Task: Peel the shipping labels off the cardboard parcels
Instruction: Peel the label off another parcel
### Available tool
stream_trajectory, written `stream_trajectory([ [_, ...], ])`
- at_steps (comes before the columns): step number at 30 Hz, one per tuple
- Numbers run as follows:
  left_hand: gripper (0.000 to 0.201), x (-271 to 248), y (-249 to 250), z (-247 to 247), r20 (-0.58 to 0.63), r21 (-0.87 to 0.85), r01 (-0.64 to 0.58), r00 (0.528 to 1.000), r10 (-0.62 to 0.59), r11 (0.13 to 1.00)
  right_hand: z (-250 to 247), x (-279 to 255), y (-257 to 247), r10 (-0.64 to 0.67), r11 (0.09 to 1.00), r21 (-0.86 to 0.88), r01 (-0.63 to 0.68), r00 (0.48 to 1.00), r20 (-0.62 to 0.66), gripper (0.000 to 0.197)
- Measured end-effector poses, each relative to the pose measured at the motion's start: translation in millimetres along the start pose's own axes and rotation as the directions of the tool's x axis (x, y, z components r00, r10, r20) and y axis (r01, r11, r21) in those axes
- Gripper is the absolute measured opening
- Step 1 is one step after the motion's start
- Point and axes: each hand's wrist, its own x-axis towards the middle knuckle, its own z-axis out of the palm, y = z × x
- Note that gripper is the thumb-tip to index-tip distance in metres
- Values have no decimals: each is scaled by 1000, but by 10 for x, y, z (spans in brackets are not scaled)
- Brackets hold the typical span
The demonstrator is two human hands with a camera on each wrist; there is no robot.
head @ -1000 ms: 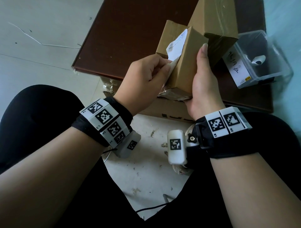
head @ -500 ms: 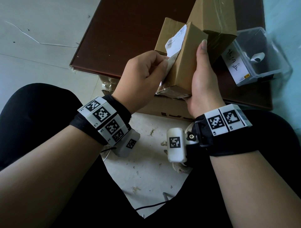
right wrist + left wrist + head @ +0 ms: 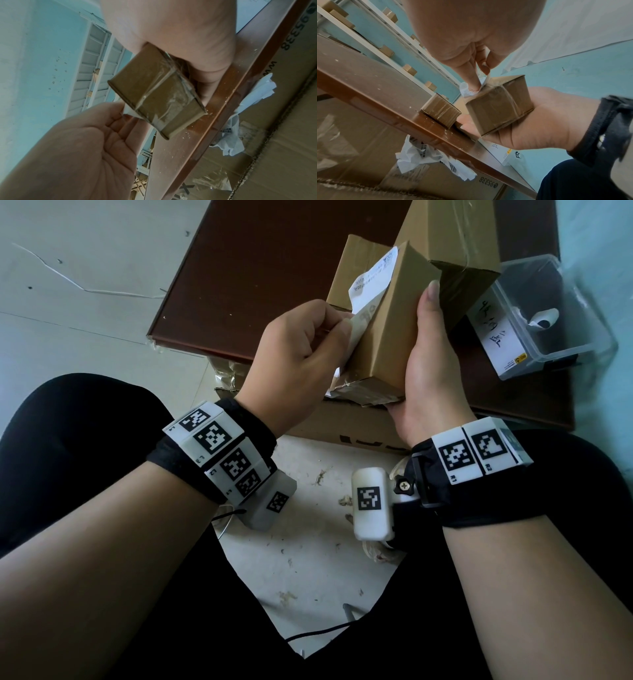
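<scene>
Small parcel (image 3: 394, 326) is gripped w/ the right hand (image 3: 428, 371) over the tabletop's (image 3: 274, 268) near edge; label (image 3: 371, 280) corner's pinched tight btwn left hand (image 3: 298, 361) thumb & fingers.

- My head view was dim, soft daylight falling from ahead.
- My wrist views bent strongly at their edges.
- My palms loomed close, blurred and slightly grainy.

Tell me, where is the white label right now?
In the head view the label is half peeled on the left face of the small box, pinched by the left hand; the right hand holds the box.
</scene>
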Motion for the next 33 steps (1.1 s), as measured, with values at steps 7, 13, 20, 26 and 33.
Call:
stream_trajectory([
  [7,23,9,-7,1,-11,-1,-9,1000,9,1000,5,-8,-5,-7,1000,-5,7,1000,4,48],
  [13,24,2,-15,15,-20,-14,-16,1000,16,1000,-1,2,1,-11,1000,-1,11,1000,9,50],
  [20,24,0,-29,37,-36,-28,-3,999,2,1000,-15,26,11,-19,1000,10,19,1000,13,54],
  [26,26,-1,-19,24,-52,-49,-5,999,2,999,-20,58,46,-42,999,1,41,999,30,66],
  [33,26,-1,0,-1,-51,-93,-7,999,2,996,-10,9,15,-45,999,-7,45,999,4,57],
])
